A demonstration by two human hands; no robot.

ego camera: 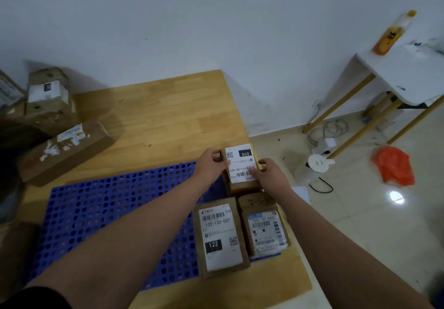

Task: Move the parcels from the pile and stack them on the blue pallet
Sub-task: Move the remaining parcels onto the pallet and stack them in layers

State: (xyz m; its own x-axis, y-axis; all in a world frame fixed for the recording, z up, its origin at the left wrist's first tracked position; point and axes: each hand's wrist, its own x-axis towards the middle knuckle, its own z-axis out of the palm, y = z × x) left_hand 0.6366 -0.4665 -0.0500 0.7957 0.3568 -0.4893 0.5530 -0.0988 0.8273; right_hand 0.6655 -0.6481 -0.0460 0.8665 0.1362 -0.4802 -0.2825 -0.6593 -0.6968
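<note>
The 010 parcel point(241, 164) sits right between the two hands at the far right corner of the blue pallet point(108, 208) — label up, print upside-down to the wearer, long axis running away from the body toward the wall. The left hand point(211, 164) pinches its far left corner, fingers curled onto the edge. The right hand point(271, 176) is clamped on the right long side, thumb on the label. So the grip is closed on the parcel from both flanks, one hand per long side, neither nearer than the other.

Whether the base is already down on the pallet or just above it, I can't tell; its near face drops out of sight behind the row in front. That row is the 122 parcel point(222, 236) and the hand-marked parcel point(264, 229), lying flat side by side, their long axes parallel to the one in hand.

That's the relation that matters — the held parcel lies just beyond those two, lined up roughly over the seam between them. The next move looks like a straight set-down, then a release outward, each hand peeling off to its own side. There's little room on the right, because the table point(168, 111) ends just beside the right hand.

Well apart at the far left of the table is the pile point(48, 116). The left arm looks the nearer one for that reach.
</note>
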